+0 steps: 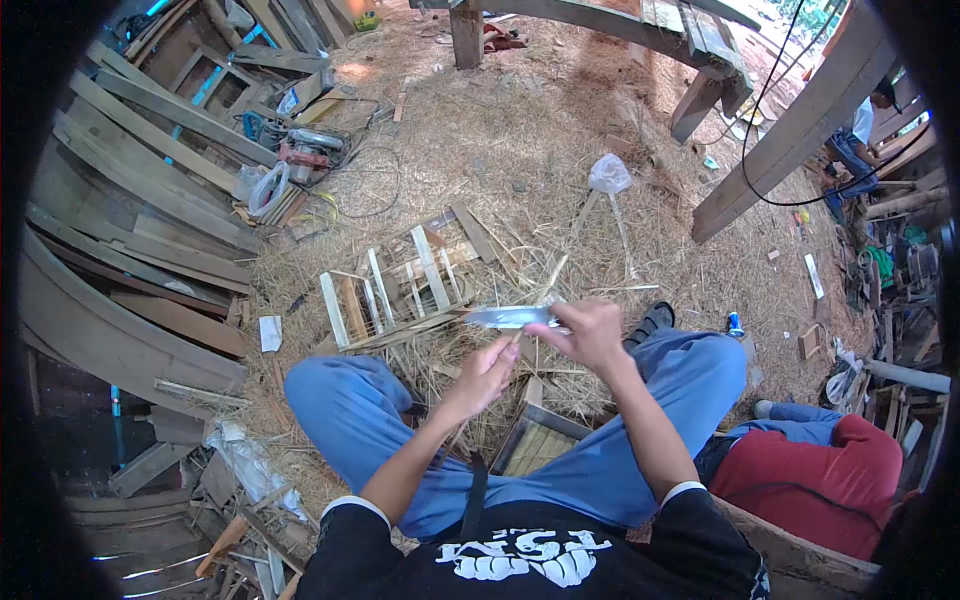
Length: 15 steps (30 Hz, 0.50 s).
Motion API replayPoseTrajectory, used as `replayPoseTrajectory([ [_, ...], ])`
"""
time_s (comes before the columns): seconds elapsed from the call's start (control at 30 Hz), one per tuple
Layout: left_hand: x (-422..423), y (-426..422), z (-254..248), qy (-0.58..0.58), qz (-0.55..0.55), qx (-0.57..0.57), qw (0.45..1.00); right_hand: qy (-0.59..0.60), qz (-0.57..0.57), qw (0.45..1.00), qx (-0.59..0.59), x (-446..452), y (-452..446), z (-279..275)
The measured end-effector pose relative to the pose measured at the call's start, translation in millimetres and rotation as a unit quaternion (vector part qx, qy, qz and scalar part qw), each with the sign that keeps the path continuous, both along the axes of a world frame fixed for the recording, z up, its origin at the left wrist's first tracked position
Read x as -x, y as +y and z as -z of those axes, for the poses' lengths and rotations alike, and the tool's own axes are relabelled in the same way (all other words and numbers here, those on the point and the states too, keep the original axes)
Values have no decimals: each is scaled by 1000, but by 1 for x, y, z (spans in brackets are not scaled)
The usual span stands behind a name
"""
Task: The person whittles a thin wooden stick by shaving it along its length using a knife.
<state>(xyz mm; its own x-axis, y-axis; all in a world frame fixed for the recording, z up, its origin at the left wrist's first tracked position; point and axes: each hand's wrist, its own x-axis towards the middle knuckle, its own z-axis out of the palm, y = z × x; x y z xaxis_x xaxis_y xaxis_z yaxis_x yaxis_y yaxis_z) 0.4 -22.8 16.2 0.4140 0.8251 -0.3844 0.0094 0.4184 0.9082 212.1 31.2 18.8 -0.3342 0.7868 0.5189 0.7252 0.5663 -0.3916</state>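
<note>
My right hand (588,328) is closed around the handle of a knife, its broad, shiny blade (502,317) pointing left. A thin wooden stick (553,277) slants up and away behind the blade. Its near end is pinched in the fingers of my left hand (487,375), just below the knife. The blade lies across the stick; whether it cuts in, I cannot tell. Past my hands, a slatted wooden frame (428,268) rests on the shavings. Between my legs is a wooden box (541,440) with slats inside, partly hidden by my thigh.
Shavings and straw cover the ground (480,150). Planks (150,120) are stacked at left, near power tools (306,150) with cords. A slanting wooden post (790,130) stands at right. A person in red (815,480) sits close at my right; another person (855,150) is farther back.
</note>
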Motion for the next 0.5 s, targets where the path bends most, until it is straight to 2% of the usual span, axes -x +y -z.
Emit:
replayPoseTrajectory([
  [0.1,-1,0,0,-5,7,15,1000,42,16,997,-65,-7,15,2],
  [0.13,2,1,0,-22,2,25,999,-9,78,997,-2,-31,22,-7],
  [0.27,1,5,8,-45,-3,17,999,-47,153,986,-53,-32,21,3],
  [0.37,6,2,10,-54,-5,26,998,-28,33,999,-13,-10,2,4],
  [0.47,6,4,9,-52,-29,31,998,-9,-35,999,-14,9,-4,2],
  [0.5,4,4,5,-50,-22,29,998,-13,6,999,-34,-1,5,-2],
])
